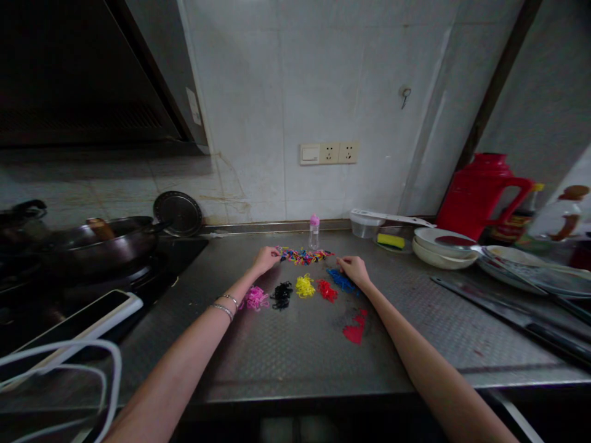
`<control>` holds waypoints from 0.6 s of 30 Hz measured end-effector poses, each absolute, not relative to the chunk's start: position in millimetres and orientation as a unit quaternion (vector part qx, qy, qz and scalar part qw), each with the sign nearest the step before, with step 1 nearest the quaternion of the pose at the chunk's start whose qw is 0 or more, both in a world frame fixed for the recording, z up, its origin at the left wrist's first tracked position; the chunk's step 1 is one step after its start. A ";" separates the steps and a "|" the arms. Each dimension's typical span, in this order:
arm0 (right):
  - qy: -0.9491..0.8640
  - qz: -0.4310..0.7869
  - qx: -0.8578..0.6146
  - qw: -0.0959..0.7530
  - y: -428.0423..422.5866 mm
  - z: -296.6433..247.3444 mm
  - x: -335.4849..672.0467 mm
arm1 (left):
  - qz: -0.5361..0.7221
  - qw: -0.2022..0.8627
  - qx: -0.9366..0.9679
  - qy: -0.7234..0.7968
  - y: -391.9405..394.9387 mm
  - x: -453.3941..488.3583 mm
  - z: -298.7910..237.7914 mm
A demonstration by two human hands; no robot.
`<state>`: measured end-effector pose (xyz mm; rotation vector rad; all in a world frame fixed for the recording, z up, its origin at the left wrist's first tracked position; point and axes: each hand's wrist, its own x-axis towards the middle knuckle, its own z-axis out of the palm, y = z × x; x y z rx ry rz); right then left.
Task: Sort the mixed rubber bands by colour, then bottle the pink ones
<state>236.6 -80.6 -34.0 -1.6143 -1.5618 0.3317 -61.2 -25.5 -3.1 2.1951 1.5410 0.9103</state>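
Observation:
A mixed strip of small coloured rubber bands lies across the metal counter. My left hand is at its left end, fingers pinched together and touching the bands. Just off the right end, above the blue pile, my right hand has its fingers closed; whatever they hold is too small to name. Sorted piles form an arc nearer me: pink, black, yellow and red. Behind the strip stands a small clear bottle with a pink cap.
A red patch marks the counter near my right forearm. At left are a pan on the stove and a white cable. Bowls, a long knife-like blade, a yellow sponge and a red thermos occupy the right.

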 end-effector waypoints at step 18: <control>-0.582 0.189 -0.624 0.485 -76.3 -35.2 240.4 | 0.259 0.145 0.871 0.390 -69.1 48.8 5.7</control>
